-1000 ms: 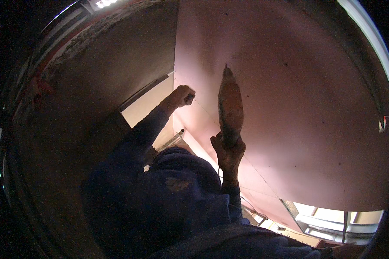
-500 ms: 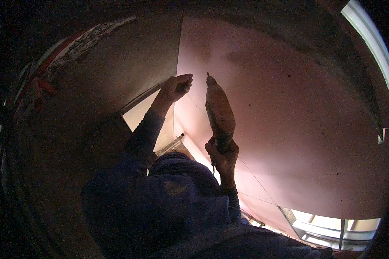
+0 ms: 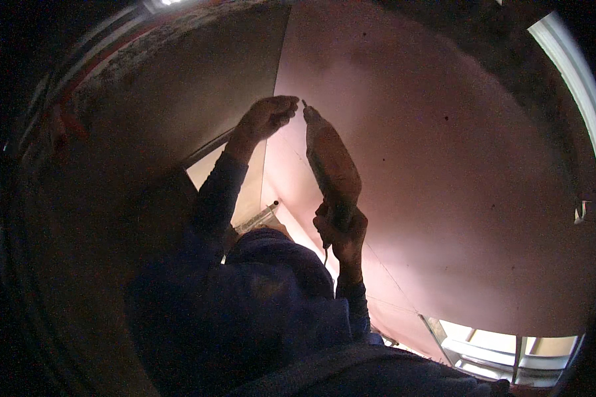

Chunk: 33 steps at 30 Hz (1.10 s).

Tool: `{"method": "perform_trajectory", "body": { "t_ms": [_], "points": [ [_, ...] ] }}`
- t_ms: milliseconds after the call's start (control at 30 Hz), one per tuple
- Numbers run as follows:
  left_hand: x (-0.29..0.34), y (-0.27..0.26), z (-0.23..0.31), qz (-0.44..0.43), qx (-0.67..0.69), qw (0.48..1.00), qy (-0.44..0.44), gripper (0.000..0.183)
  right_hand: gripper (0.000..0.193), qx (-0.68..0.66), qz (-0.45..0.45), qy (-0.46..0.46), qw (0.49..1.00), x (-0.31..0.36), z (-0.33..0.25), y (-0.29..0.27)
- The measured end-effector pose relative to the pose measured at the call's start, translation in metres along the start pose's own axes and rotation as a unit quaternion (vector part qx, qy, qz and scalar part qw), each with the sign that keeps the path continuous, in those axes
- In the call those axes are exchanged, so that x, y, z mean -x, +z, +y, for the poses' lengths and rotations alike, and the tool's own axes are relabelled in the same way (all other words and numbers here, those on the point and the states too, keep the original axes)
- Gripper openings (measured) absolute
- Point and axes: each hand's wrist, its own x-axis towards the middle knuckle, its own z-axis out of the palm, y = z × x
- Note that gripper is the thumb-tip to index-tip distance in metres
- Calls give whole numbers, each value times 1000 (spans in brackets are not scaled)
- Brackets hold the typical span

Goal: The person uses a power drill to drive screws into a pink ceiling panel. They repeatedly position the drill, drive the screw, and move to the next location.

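My right hand point(image 3: 344, 237) grips the handle of a corded electric drill point(image 3: 333, 157) with a long body. A thin bit point(image 3: 304, 103) sticks out of its nose and points up. Raised beside the bit tip is my left hand point(image 3: 269, 116), its fingers pinched together. Whatever those fingertips hold, if anything, is too small and dark to make out. Fingertips and bit are almost touching. Both hands are in front of a broad pink board point(image 3: 437, 198), close to its straight edge with a darker greyish panel point(image 3: 212, 79).
Several dark dots mark the pink board. A bright gap point(image 3: 235, 178) lies below my left wrist, near a metal profile point(image 3: 258, 217). Light enters through a window-like opening point(image 3: 510, 347) at the lower right. A pale curved strip point(image 3: 569, 73) runs along the upper right.
The drill's nose has tilted up and left, bringing the bit to my left fingertips. My left hand has risen slightly. The whole view has shifted a little.
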Motion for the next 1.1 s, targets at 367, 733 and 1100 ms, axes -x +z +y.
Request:
{"method": "perform_trajectory", "body": {
  "t_ms": [367, 733, 1100],
  "points": [
    [-6, -6, 31, -113, -68, 991, 8, 23, 31, -181, -14, -43, 982, -2, 6, 0],
    [-12, -14, 31, -184, -81, 979, -24, 23, 29, -192, -50, -4, 980, -2, 4, -8],
    [-13, -24, 60, -229, -174, 957, -20, 24, 31, -233, -134, -35, 963, -26, 15, -27]
  ]
}}
